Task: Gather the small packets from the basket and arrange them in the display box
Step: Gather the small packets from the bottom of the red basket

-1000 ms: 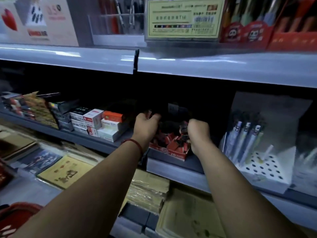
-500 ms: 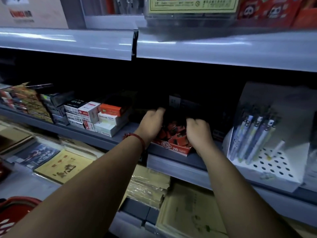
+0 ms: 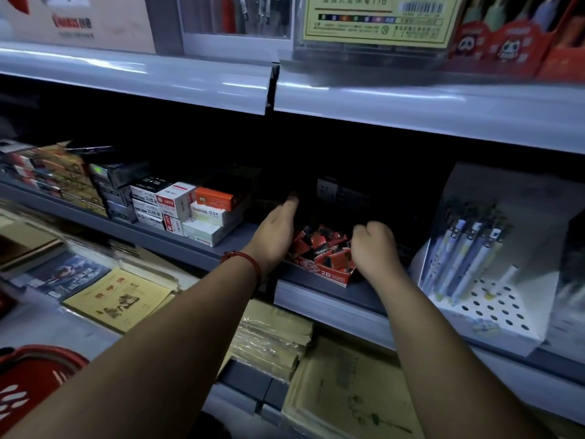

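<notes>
**Box mostly filled, packets not yet straightened**

The box [image 3: 329, 274] is a low red cardboard tray with "2B" printed on its front lip. It sits on the middle shelf [image 3: 332, 307], between stacked white cartons [image 3: 207, 217] on the left and a white pen stand [image 3: 519, 340] on the right. It holds a heap of packets [image 3: 319, 243]. They are small, flat-sided, and glossy red and black. They lie at mixed angles, some tipped on edge, and not in rows.

The left hand [image 3: 277, 236] is spread flat, fingers straight and close together. Its palm faces right along the box's left side, and the fingertips reach into the dark far part of the shelf. The right hand [image 3: 376, 248] is at the box's right side with its fingers curled down toward the packets. The fingertips are hidden behind the knuckles, so I cannot tell whether it pinches one.

Judging by the heap, much of the gathering looks done. What seems left is the arranging: squaring the loose pile into order inside the tray.

The basket [image 3: 38, 381], red plastic with white markings, is at the near left. Its inside is out of view, so it is unclear whether any packets remain there.

The shelf rails are smooth grey with a soft sheen. Below them lie thin notebooks [image 3: 122, 299] with yellow paper covers.
</notes>
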